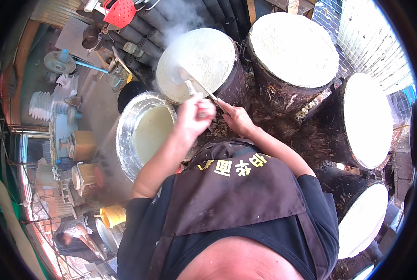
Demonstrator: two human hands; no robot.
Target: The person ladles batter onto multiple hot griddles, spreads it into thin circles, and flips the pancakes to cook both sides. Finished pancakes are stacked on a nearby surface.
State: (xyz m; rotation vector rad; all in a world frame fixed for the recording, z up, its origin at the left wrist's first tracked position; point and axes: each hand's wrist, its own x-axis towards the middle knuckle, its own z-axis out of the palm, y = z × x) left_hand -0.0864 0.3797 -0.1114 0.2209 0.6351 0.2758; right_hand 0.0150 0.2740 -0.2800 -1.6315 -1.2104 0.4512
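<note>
At 1 steaming drum (233, 84), 2 hands (197, 115) (239, 120)

At work: one person's two hands (197, 115), four drums (283, 95), possibly more, one basin (124, 145), one yellow bucket (113, 216), one fan (59, 62).

Floor (98, 114), apparently beneath metal basin (125, 132), dark drums (235, 85)

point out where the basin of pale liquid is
In the head view, the basin of pale liquid sits left of centre, beside the person's left forearm and below and left of the steaming drum.
</note>
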